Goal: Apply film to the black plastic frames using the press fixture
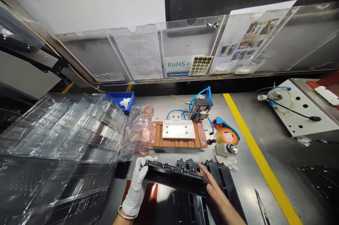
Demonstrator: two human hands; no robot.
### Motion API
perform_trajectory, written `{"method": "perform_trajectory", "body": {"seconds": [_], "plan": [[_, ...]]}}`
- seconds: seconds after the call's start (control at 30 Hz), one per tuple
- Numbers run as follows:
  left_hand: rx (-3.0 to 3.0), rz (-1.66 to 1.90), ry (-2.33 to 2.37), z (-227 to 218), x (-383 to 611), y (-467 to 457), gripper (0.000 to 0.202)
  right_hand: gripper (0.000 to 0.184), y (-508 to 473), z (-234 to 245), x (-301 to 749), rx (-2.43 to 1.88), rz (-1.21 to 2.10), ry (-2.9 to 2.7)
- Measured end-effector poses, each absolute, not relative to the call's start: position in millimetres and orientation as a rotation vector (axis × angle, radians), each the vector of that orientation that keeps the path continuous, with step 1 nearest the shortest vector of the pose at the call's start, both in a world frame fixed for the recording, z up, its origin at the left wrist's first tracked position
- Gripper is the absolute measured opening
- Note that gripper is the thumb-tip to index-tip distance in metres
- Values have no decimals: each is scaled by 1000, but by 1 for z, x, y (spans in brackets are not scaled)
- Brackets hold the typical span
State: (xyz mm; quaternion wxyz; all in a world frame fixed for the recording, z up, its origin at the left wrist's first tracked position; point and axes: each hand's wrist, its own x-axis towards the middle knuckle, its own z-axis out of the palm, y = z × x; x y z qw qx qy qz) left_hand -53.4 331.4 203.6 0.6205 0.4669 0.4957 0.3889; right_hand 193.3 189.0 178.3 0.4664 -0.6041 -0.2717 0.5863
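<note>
View: head camera, looking forward and down at the bench.

Left hand: wearing a white glove and a metal bangle at the wrist, and gripping the near left end of a black bolted plate – fingers are wrapping over its edge.

Right hand: bare, with fingers pressing on the plate's right end; the grip is narrow, closed around the plate's thickness.

Plate position: spanning the gap between both hands, tilted, and sitting above a row of black parts; contact between them cannot be told.

Nearby, left: a stack of clear plastic trays is leaning beside a blue plastic bin holding white cloth.

Nearby, centre: a copper-coloured slatted fixture is sitting just beyond the plate, carrying a white block, with a pneumatic cylinder and blue air tubing behind it.

Nearby, right: a roll of tape is resting beside a yellow stripe, and a metal blade is lying near the lower edge – partly cut off by the frame.
</note>
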Motion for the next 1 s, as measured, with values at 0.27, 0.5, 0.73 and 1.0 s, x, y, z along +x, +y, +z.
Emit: {"method": "perform_trajectory", "body": {"seconds": [0.27, 0.5, 0.73, 1.0], "plan": [[1731, 876, 1360, 217, -65, 340, 41, 52, 187, 198, 182, -1616, 1271, -930], [2741, 285, 768, 262, -61, 344, 29, 47, 185, 199, 175, -1712, 1114, -916], [2809, -666, 901, 258, -36, 353, 50, 42, 188, 202, 163, -1751, 1001, -892], [2906, -556, 545, 270, 2, 315, 37, 39, 193, 191, 144, -1758, 989, -908]]}}
